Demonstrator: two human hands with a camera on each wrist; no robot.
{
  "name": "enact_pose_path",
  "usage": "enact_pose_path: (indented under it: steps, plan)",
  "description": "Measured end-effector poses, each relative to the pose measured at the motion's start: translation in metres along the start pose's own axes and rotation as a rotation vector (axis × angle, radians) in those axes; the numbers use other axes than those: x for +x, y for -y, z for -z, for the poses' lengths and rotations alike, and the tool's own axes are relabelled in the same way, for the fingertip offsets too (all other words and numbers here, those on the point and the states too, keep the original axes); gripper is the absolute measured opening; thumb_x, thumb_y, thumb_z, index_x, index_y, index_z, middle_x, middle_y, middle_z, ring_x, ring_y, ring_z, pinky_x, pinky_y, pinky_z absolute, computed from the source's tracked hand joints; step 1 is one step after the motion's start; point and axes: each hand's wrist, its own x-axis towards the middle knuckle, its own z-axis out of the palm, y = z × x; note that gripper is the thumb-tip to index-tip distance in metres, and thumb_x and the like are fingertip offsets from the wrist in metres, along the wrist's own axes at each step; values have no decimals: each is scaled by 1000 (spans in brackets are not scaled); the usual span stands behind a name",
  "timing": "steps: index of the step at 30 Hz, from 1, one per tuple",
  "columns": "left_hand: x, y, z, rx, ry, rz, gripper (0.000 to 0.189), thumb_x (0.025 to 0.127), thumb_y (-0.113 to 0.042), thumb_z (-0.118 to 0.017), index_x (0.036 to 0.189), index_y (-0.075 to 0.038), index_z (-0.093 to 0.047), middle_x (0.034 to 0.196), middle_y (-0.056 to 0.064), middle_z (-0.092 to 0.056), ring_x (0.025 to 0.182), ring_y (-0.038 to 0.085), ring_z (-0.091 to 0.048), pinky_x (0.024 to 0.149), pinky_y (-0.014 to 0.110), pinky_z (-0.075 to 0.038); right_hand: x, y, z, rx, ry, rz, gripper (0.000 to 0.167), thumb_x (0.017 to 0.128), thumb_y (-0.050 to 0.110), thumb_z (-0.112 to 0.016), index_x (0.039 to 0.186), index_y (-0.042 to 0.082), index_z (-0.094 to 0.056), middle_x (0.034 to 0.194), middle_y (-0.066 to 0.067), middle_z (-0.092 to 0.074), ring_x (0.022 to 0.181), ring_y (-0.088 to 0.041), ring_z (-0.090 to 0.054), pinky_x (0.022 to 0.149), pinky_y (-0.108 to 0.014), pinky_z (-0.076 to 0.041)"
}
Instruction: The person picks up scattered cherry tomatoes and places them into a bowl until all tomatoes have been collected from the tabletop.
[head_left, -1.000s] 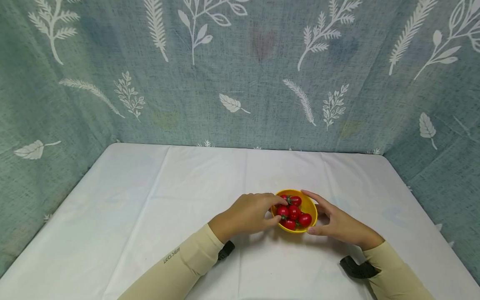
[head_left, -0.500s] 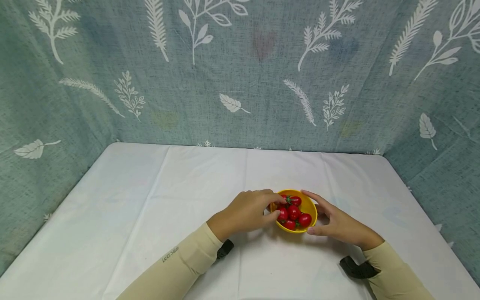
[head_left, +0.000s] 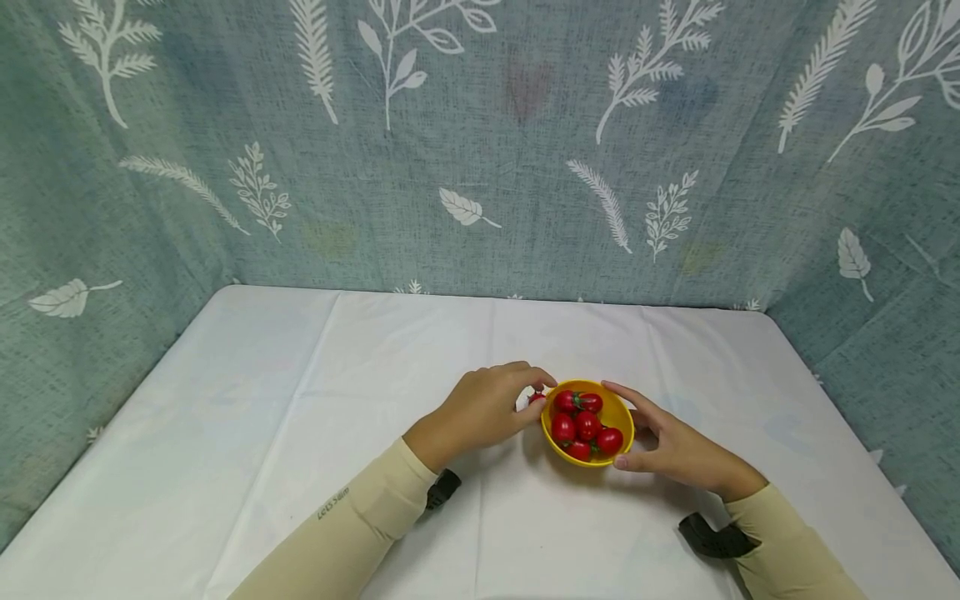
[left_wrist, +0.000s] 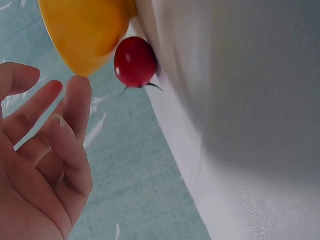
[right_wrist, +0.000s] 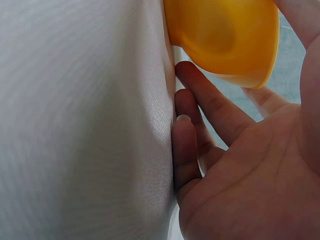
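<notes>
A yellow bowl (head_left: 587, 459) of red cherry tomatoes (head_left: 587, 425) stands on the white-covered table. My right hand (head_left: 678, 446) holds the bowl from the right, thumb at the near rim and index finger at the far rim. In the right wrist view, the lower fingers (right_wrist: 215, 102) of that hand curve beside the bowl, close to the cloth. My left hand (head_left: 480, 408) is at the bowl's left side with loosely bent fingers and grips nothing. One cherry tomato (left_wrist: 135, 62) lies on the cloth beside the bowl, near the left fingertips (left_wrist: 79, 92), apart from them.
White cloth (head_left: 360, 375) covers the table. Grey-green curtains (head_left: 480, 150) with white leaf prints hang behind it and along both sides. A black wrist strap (head_left: 716, 537) shows under the right sleeve, another (head_left: 442, 489) under the left.
My left hand has drawn back from over the tomatoes to outside the bowl's left rim, exposing more of them and a tomato on the cloth. The right hand and bowl stay put.
</notes>
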Motion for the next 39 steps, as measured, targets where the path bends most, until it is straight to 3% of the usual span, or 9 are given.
enact_pose_path:
  steps: [4,8,21,31,39]
  plan:
    - [0,3,2,11,38,60,30,97,-31,-62,127,-22,-66,112,-5,-71,92,13,-67,75,32,-53,0,0,-1,-2,-4,2,93,88,27,-77,159,35,-17,149,-20,-49,140,-40,-45,111,-61,-35]
    - [0,6,0,19,95,102,34,98,-33,-61,130,-22,-64,117,-3,-70,101,16,-68,82,38,-55,0,0,-1,-7,-6,-1,93,88,28,-77,158,36,-18,149,-21,-49,140,-40,-44,111,-61,-36]
    - [-2,9,-6,51,235,158,43,97,-39,-62,139,-28,-59,127,1,-62,90,18,-67,76,38,-55,0,-1,-1,-17,-10,-9,93,88,29,-77,158,37,-17,147,-20,-51,138,-39,-47,109,-60,-38]
    - [-3,9,-9,102,250,130,39,95,-36,-67,133,-27,-63,118,0,-65,82,14,-63,71,36,-54,0,-1,0,-24,-10,-13,92,88,29,-77,158,38,-17,147,-20,-51,137,-39,-48,108,-60,-39]
    - [-3,9,-12,126,218,106,29,91,-36,-72,118,-25,-69,101,-4,-67,81,11,-59,70,35,-52,0,-1,0,-36,-11,-12,92,88,31,-77,158,40,-17,147,-19,-51,138,-38,-47,109,-61,-37]
